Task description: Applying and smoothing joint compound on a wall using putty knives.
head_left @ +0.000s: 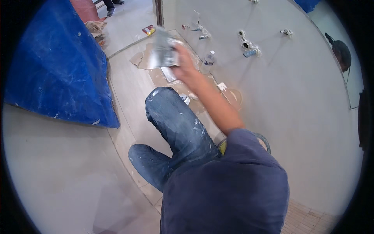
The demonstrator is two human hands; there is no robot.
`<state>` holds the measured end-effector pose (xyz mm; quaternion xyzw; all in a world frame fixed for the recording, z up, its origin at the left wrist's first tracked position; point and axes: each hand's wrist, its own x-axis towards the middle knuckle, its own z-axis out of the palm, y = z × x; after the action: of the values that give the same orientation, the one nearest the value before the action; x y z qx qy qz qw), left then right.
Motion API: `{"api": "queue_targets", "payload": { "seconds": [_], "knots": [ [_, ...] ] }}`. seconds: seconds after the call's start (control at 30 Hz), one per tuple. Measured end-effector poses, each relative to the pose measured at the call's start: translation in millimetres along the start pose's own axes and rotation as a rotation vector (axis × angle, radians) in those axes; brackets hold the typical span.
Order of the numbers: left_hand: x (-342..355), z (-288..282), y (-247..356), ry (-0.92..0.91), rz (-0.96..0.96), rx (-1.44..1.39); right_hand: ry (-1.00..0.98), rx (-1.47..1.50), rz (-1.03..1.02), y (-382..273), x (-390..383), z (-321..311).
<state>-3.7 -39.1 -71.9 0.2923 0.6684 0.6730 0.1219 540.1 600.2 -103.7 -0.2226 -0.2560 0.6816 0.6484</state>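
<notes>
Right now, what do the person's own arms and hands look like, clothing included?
Only one arm shows. Its hand is bare: no glove, ring or watch visible. The forearm is uncovered; a dark navy short sleeve ends near the elbow. The other hand is out of view.

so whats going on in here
A person in paint-spattered jeans and a dark blue shirt crouches beside a pale grey wall. One raised hand, which side I cannot tell, holds a broad metal trowel, blurred, near the wall. The other hand is out of view. Plumbing stubs stick out of the wall, a plastic bottle stands on the floor, and a blue tarp hangs at the left.
</notes>
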Motion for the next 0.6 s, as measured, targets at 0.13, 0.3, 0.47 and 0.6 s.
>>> {"api": "queue_targets", "payload": {
  "seconds": [0.13,0.3,0.47,0.6],
  "knots": [
    [11.9,-17.3,-23.4,0.188,0.228,0.015,0.481,-0.265,0.048,-45.0,-97.8,-140.0],
    [20.8,-14.9,-26.4,0.062,0.041,-0.064,0.656,-0.859,0.327,-58.9,-212.5,-246.9],
    [30.2,29.6,-19.9,0.151,-0.136,-0.137,0.829,-1.031,0.592,-53.3,-293.1,-276.9],
    [45.3,77.9,-2.7,0.189,-0.252,-0.195,0.849,-1.215,0.621,-39.2,-319.2,-283.4]
  ]
}}
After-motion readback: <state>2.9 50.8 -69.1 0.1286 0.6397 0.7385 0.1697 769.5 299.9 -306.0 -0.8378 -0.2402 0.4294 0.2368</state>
